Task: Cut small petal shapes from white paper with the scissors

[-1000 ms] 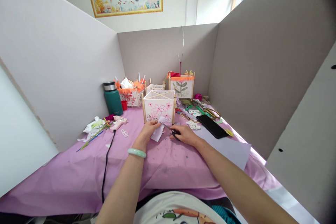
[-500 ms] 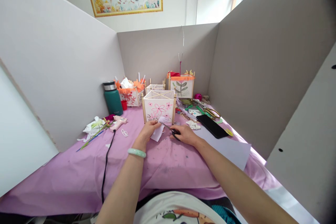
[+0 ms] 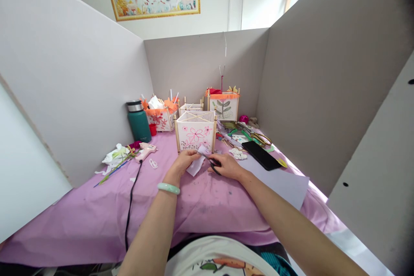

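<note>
Pinched in my left hand (image 3: 185,163) is a small piece of pale lilac paper (image 3: 196,167), its lower end hanging toward the table. My right hand (image 3: 226,165) is closed around black-handled scissors (image 3: 214,166). The scissor blades point left and meet the paper between my two hands; whether they are fully closed is too small to tell. Right behind the hands stands a box-shaped lantern (image 3: 195,133) with wooden corner sticks and pink flowers drawn on its white side.
A green bottle (image 3: 139,121), a pink glue gun (image 3: 146,152) with a black cord, and white scraps (image 3: 115,155) lie to the left. On the right are a black phone (image 3: 261,155) over a lilac sheet (image 3: 284,185), and gold-handled scissors (image 3: 262,139). More decorated lanterns (image 3: 224,108) stand behind.
The paper has turned slightly and its top has shifted a little right. The scissors have changed angle slightly against it. Both hands stay nearly in place.
</note>
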`<state>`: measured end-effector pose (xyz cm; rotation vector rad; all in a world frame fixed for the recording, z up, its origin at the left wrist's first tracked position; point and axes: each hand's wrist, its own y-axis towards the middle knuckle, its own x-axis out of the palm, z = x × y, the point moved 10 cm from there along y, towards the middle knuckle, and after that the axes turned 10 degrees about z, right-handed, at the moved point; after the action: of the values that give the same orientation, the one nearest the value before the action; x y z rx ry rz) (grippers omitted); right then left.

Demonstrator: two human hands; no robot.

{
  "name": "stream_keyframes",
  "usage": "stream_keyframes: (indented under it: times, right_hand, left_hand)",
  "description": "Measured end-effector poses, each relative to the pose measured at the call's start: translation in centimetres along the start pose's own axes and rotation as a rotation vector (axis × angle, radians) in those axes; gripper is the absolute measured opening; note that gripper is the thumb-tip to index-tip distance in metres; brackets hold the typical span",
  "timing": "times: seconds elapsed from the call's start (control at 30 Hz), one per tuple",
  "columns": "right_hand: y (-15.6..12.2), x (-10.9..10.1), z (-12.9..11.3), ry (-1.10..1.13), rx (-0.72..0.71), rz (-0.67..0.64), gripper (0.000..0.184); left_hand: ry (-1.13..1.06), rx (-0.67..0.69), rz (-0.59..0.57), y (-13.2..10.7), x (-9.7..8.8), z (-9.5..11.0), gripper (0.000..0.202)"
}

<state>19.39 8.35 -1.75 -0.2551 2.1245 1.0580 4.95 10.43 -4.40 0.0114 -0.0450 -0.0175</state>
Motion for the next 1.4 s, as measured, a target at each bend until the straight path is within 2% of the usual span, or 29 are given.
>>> stream_keyframes:
  times: [0.4, 0.87, 1.13, 1.4]
  right_hand:
    - [0.0, -0.1, 0.0, 0.019, 0.019, -0.012, 0.039]
    - [0.1, -0.2, 0.2, 0.02, 0.016, 0.005, 0.04]
    - [0.1, -0.3, 0.0, -0.018, 0.007, 0.004, 0.045]
    - [0.0, -0.5, 0.0, -0.014, 0.016, 0.011, 0.046]
  left_hand:
    - [0.02, -0.005, -0.011, -0.2, 0.2, 0.1, 0.036]
    - [-0.014, -0.017, -0.012, -0.4, 0.3, 0.2, 0.039]
    - [-0.083, 0.006, 0.074, 0.0, -0.7, 0.5, 0.039]
    - [-0.096, 0.006, 0.088, 0.3, -0.9, 0.3, 0.041]
